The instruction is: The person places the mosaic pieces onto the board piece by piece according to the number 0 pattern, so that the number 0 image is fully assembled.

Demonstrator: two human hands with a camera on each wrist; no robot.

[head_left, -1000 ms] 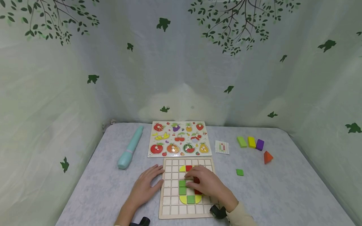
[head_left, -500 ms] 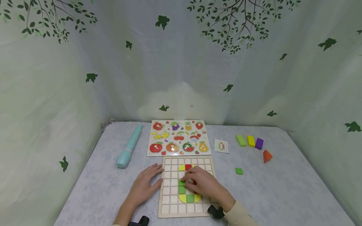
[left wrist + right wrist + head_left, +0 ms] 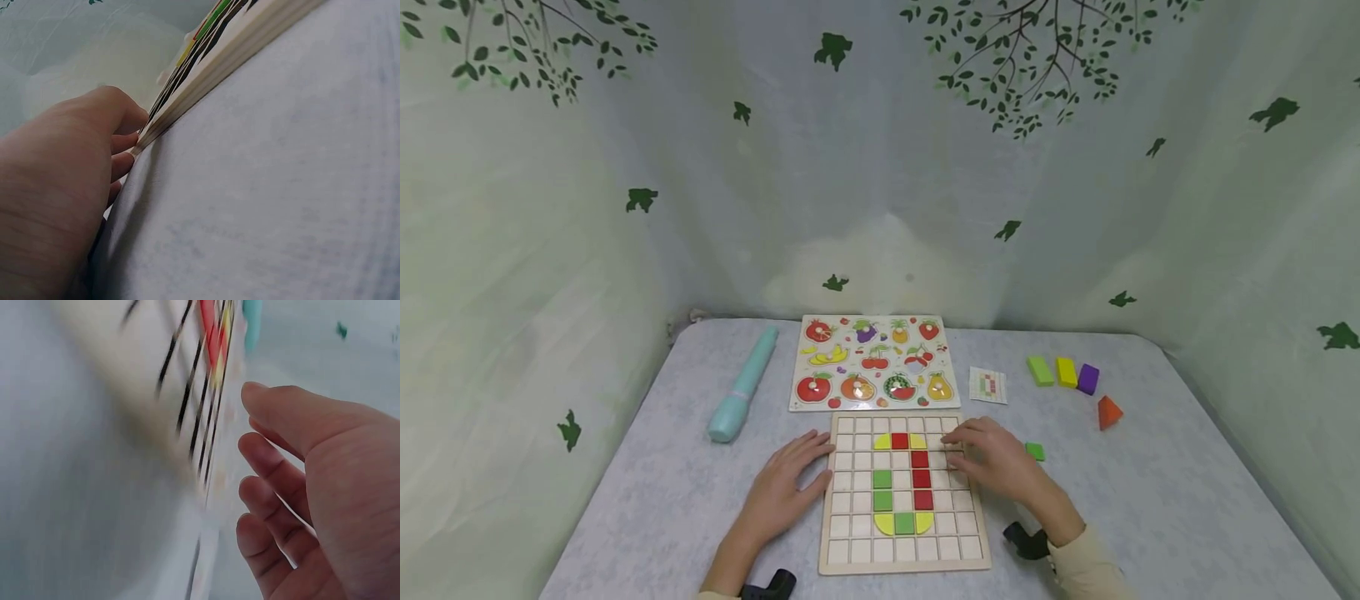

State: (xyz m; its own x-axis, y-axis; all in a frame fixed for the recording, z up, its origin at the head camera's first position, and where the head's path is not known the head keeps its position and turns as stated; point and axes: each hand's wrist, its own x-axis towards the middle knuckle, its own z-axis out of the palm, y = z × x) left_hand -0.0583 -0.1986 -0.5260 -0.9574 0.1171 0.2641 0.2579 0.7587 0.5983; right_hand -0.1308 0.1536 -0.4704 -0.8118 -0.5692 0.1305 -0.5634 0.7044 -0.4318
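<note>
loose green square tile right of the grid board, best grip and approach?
The green square tile lies flat on the table, apart from the grid board, so no face can be wrapped. Probably best: come straight down and pinch two opposite side edges with fingertips. The right hand is beside it, empty and nearest.

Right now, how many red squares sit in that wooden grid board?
4. The red squares form one column in the grid board: top one between two yellow pieces, then three below at and. The right hand covers cells beside them, so another may be hidden.
</note>
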